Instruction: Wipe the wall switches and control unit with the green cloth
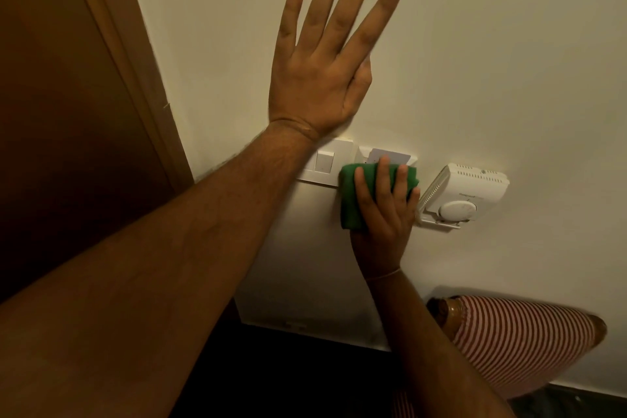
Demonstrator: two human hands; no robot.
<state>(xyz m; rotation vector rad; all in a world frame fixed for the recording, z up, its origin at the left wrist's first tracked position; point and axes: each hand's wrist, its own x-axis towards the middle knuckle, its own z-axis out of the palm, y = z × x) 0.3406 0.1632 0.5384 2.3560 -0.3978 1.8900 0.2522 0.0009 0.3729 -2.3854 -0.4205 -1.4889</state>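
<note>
My left hand lies flat on the cream wall with its fingers spread, just above the white switch plate. My right hand presses a folded green cloth against the second plate, a card holder with a card in it, and covers most of that plate. The white control unit with a round dial hangs on the wall just right of the cloth, untouched.
A brown wooden door and its frame run down the left side. A red and white striped lampshade-like object stands low at the right. A dark surface lies below the wall.
</note>
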